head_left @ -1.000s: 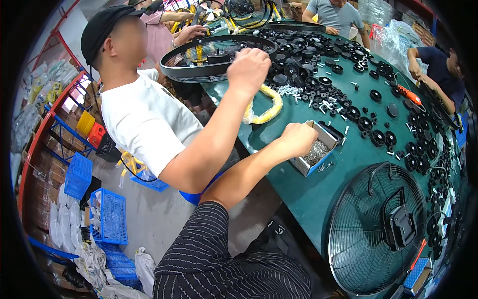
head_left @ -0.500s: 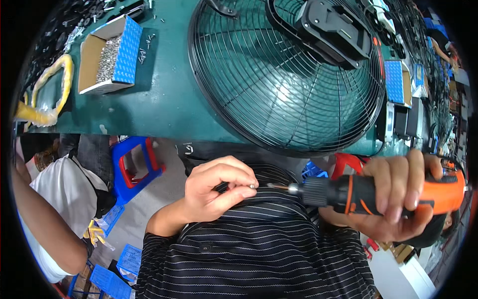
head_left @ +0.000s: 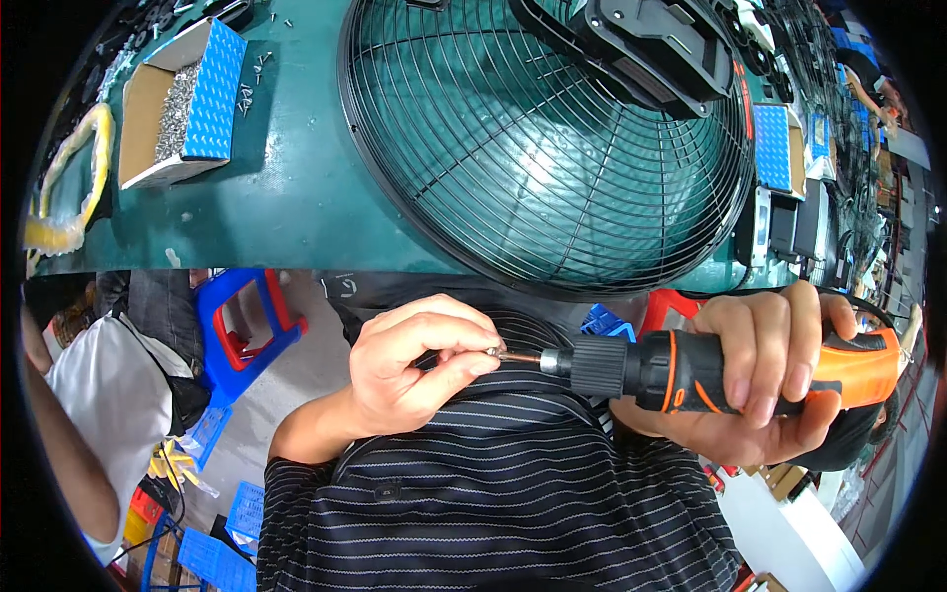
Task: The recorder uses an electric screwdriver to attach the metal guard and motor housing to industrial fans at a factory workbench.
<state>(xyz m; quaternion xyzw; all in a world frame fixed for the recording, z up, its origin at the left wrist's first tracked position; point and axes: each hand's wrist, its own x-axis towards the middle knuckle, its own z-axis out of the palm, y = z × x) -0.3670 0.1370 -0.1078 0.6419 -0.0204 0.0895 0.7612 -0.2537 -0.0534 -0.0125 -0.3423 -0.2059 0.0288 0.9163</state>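
Between thumb and forefinger, my left hand (head_left: 419, 365) pinches a small metal screw (head_left: 493, 350). Wrapped around an orange and black electric screwdriver (head_left: 641, 373), my right hand (head_left: 774, 365) holds it level, pointing left. The tip of its bit (head_left: 521, 357) meets the screw at my left fingertips. Beyond both hands a round black wire fan guard (head_left: 552, 158) lies on the green table, with a black housing (head_left: 656, 49) on top of it.
An open blue-sided box (head_left: 212, 94) of screws stands at the left, with loose screws (head_left: 247, 97) beside it. A yellow wrapped ring (head_left: 84, 187) lies farther left. Another blue box (head_left: 776, 148) is at the right. A person in white (head_left: 109, 395) is at the lower left, near a blue and red stool (head_left: 242, 331).
The screwdriver has moved left, and its bit has closed the gap to the screw in my left hand. The whole view has shifted slightly, so the table things appear farther left.
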